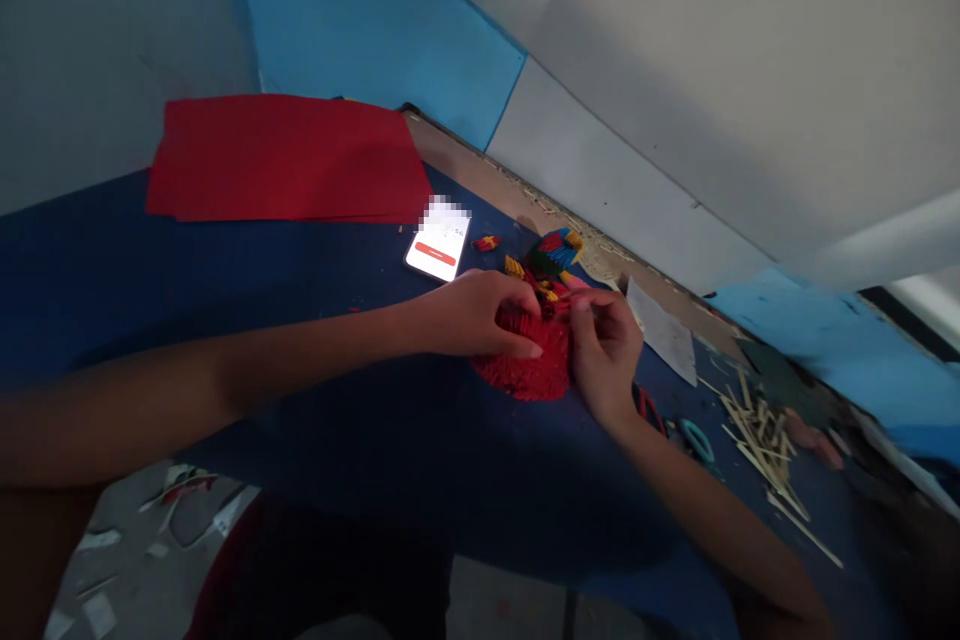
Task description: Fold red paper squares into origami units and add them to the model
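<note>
A round red piece [536,375] with a spiky surface, which looks like folded-paper modular work, rests on the dark blue table. My left hand [480,315] curves around its left side, thumb on the front and fingers over the top. At its upper right, my right hand [606,345] has thumb and index finger pinched together; whatever small thing is between them is too blurred to name. Small yellow and red pieces [551,292] show between the hands. Just behind them is a blue, green, yellow and red piece [556,250] of similar make.
A stack of red sheets [292,160] lies at the back left, beside a lit phone [439,245]. A small red-yellow piece [486,243] is near the phone. To the right are teal-handled scissors [697,440], a white paper [661,330] and thin sticks [761,440]. A wall stands behind.
</note>
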The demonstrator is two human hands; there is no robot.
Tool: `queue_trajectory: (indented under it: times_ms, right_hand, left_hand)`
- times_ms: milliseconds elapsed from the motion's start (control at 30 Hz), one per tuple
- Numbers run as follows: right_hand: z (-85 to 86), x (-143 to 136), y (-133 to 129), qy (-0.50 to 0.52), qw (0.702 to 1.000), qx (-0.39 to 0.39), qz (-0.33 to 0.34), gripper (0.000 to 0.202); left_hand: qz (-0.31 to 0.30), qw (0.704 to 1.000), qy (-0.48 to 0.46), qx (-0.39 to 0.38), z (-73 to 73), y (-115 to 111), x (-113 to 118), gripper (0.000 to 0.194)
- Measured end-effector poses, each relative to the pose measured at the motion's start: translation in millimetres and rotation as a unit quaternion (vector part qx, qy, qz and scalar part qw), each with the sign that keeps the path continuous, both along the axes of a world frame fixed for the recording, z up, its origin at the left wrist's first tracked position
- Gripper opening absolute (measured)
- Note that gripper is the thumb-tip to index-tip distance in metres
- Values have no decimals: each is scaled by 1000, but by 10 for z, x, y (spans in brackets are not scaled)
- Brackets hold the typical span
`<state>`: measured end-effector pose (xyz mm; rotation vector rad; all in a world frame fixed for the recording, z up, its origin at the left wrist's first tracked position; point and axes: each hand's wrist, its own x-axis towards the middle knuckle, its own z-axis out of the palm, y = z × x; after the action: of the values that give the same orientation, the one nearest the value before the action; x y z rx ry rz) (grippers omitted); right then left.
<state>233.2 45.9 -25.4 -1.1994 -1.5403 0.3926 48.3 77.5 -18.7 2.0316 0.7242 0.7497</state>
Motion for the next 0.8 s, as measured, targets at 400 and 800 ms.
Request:
queue_trajectory:
  times_ms: [400, 800]
  right_hand:
    - [116, 101, 66, 170, 918, -347, 85, 25]
    - [153, 90, 71, 222, 896, -376, 79, 22]
  left_hand:
    - [-19, 995, 13, -94, -29, -35, 26, 30]
    - [12, 998, 16, -59, -30, -49, 48, 30]
